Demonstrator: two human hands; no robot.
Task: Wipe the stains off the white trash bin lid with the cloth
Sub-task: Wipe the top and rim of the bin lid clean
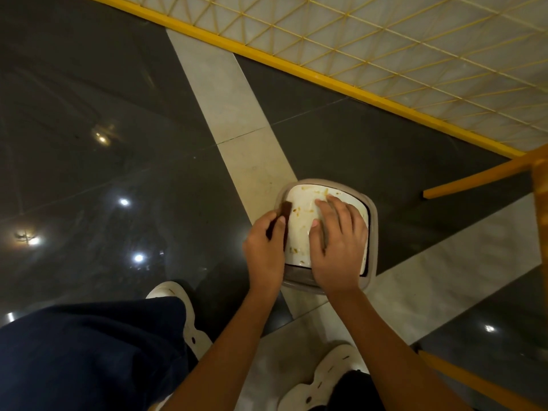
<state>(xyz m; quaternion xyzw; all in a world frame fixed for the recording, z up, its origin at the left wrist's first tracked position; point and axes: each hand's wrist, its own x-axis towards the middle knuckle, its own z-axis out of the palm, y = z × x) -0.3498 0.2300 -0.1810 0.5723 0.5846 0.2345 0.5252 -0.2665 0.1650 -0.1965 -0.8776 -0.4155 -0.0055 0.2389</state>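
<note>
While one stained lid (299,229) lies below, left hand (264,250) grips one dark cloth (285,209), right hand (338,247) flat.

The bin lid (302,229) is smooth white plastic with a faint sheen, smeared with dull yellow-brown stains. The bin rim (374,232) around it is matt grey-beige plastic. The cloth (285,209) at the lid's left edge is dark brown, matt fabric. The floor (89,173) is dark polished stone, glossy enough to mirror lamps, and is crossed by pale bands (231,93) of duller stone. The frame (296,71) is yellow painted metal, filled with thin wire mesh (415,54). The chair legs (474,178) may be varnished wood, though the dim light leaves that unsure. The trousers (89,351) are matt navy cloth. The shoes (335,366) are smooth and off-white.
</note>
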